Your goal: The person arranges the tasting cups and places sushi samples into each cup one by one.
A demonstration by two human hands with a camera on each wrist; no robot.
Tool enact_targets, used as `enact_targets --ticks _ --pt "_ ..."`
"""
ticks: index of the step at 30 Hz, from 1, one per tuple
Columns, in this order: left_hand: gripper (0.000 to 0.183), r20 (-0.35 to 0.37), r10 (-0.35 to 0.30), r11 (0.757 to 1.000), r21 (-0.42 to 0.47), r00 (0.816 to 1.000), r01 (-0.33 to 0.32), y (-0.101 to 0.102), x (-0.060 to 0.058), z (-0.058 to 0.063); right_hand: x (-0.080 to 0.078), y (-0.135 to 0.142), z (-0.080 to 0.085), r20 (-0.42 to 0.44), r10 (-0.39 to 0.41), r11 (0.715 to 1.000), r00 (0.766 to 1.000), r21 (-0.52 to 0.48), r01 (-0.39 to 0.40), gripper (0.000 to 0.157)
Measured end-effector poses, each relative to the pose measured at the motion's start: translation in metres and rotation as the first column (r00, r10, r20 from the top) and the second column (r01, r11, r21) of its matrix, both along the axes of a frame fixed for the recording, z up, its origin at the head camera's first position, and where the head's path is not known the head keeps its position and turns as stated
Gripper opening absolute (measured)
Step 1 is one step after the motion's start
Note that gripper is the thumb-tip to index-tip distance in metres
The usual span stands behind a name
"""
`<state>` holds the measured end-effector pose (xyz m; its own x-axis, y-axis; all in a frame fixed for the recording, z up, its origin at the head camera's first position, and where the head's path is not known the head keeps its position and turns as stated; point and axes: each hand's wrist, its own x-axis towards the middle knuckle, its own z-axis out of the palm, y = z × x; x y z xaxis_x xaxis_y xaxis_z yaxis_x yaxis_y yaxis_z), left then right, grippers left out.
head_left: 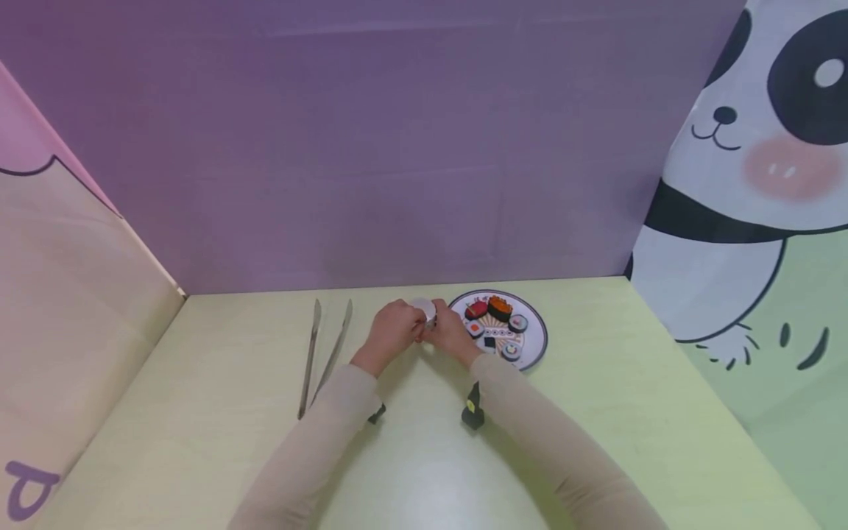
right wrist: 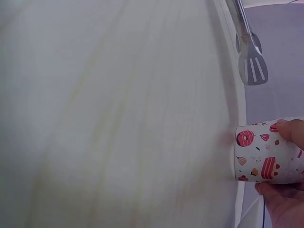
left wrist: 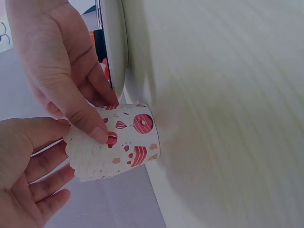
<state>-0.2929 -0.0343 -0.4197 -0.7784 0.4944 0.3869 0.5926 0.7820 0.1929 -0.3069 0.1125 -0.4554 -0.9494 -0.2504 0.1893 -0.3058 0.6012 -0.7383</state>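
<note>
Over the table's back middle, both hands are at a nested stack of white paper baking cups (head_left: 424, 308). In the left wrist view the stack (left wrist: 126, 147) has red donut and cake prints and a scalloped rim, and its base is close to the table. My right hand (head_left: 453, 335) grips it, thumb on the near face. My left hand (head_left: 391, 329) pinches at the rim, its other fingers loosely bent and spread in the left wrist view. The right wrist view shows the stack's base and side (right wrist: 256, 156), with fingers (right wrist: 280, 204) under its lower edge.
A round plate (head_left: 535, 335) with printed sushi and several sushi pieces stands beside my right hand. Metal tongs (head_left: 313, 353) lie left of my left hand; one slotted end (right wrist: 254, 69) shows in the right wrist view. A purple backdrop (head_left: 397, 162) rises behind the table.
</note>
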Motion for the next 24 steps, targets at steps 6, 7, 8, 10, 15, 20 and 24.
enact_targets --ticks 6,7,8,10,15,20,24 --pt "0.011 0.024 0.002 0.999 0.032 1.0 -0.003 0.001 0.0 -0.001 0.0 0.001 0.001 -0.002 0.011 1.0 1.0 0.003 -0.011 0.059" --pt "0.011 0.025 0.001 0.999 0.034 1.0 -0.002 0.001 0.0 -0.001 0.0 0.001 0.0 -0.003 0.01 1.0 1.0 0.002 -0.01 0.059" --pt "0.011 0.022 0.0 0.999 0.036 1.0 0.0 0.001 0.0 0.0 0.0 0.001 0.0 -0.005 0.011 1.0 1.0 0.001 -0.011 0.059" --pt "0.012 0.014 -0.003 0.999 0.037 1.0 0.002 0.001 0.0 0.001 0.0 0.001 0.0 -0.002 0.012 1.0 1.0 0.001 -0.012 0.058" --pt "0.011 0.007 -0.002 1.0 0.031 1.0 0.002 0.001 0.0 0.003 0.001 0.001 0.0 0.004 0.02 0.999 1.0 -0.026 -0.02 0.054" --pt "0.008 -0.01 0.019 1.0 0.006 1.0 -0.019 0.0 0.0 0.007 0.002 0.0 0.002 0.019 0.018 0.998 1.0 -0.054 -0.017 0.054" --pt "0.007 0.008 0.028 1.0 0.0 1.0 -0.028 -0.001 0.0 0.011 0.001 -0.001 0.003 0.027 0.012 0.999 1.0 -0.053 -0.011 0.054"
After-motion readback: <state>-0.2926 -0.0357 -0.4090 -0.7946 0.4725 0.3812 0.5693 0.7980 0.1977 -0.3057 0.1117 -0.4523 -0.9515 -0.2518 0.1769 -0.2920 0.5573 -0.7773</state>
